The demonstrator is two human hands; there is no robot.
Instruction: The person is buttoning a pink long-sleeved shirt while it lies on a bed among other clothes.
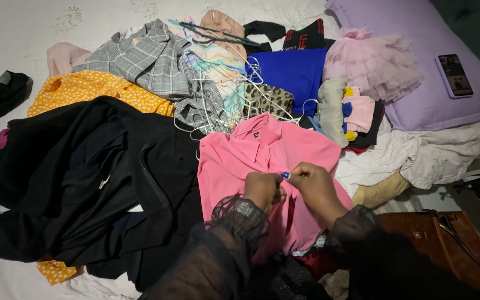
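Both hands — left hand (263, 189) and right hand (312, 182) — pinch the front of the pink shirt (262, 161), fingers closed, perhaps on a button, amid clothes heaped on the bed (23, 28).

One screen noted: a phone (454, 75) lies flat on the lilac pillow (418, 105) at my far right, well apart from my hands. It is a slim rounded rectangle, pale-edged, its lit display showing dark and muted tones. One small dark neck label (255, 134) sits inside the pink shirt's (240, 161) collar.
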